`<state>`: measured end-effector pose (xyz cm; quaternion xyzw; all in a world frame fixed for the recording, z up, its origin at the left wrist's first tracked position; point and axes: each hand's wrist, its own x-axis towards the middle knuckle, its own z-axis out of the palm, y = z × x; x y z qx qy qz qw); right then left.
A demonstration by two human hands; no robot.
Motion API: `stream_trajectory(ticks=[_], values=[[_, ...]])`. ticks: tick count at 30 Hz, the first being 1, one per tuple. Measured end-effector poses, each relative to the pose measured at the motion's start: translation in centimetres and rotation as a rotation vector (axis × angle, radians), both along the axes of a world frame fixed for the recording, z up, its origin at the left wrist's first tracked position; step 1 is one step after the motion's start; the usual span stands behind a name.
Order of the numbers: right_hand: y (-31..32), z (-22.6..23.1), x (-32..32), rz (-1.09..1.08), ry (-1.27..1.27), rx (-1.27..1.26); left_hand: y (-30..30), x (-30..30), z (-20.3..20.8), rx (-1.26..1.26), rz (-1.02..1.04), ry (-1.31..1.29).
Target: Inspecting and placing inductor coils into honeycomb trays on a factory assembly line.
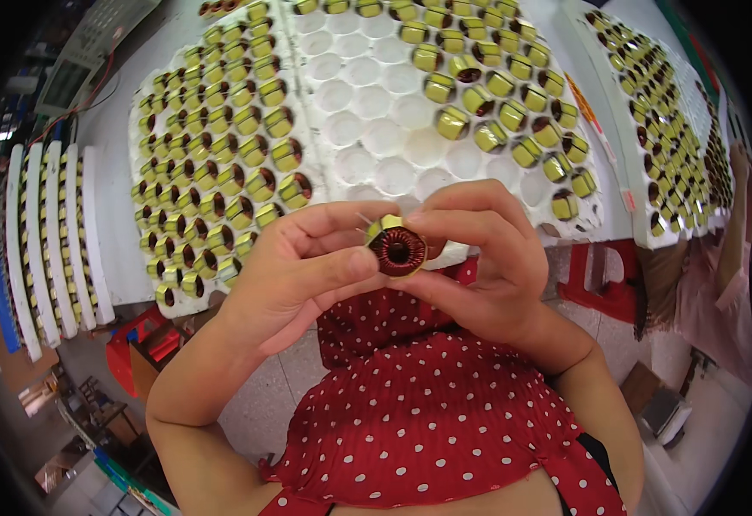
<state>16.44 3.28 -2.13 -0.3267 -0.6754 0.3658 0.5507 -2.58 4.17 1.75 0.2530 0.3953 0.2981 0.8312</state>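
Note:
Between both hands, in front of my body, is a toroidal coil (400,250) wound with dark red copper wire and wrapped in yellow tape. Its round open face is turned toward me, and thin wire leads stick out at its upper left. My left hand (307,262) pinches its left side with thumb and fingers. From the right, my right hand (479,249) grips it with the thumb below and a fingertip above. Just beyond the hands lies a white foam tray (380,138) with round pockets, its right part holding several like coils (453,123).
Left of that tray, another foam tray (148,155) is filled with rows of coils. Several loaded trays (53,241) stand on edge at the far left. A further tray (642,172) sits at the right, near another person (720,292). A meter (70,77) stands back left; red stools (599,284) are below.

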Motion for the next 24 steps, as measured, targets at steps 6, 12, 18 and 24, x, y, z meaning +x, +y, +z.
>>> stream_trajectory(ticks=[6, 12, 18, 24], values=[[0.1, -0.6, -0.7, -0.008, -0.035, -0.102, 1.4, -1.8, 0.7, 0.165, 0.067, 0.138], [0.2, -2.6, 0.1, -0.014, -0.106, -0.198, 11.3, -12.4, 1.5, 0.790, 0.659, 0.801], [0.6, -1.6, -0.3, 0.053, -0.157, -0.196, 17.3, -25.3, -2.5, 0.653, 0.782, 1.434], [0.7, -1.8, -0.1, 0.132, -0.170, -0.202, 19.9, -26.8, -6.5, 0.617, 0.683, 1.656]])
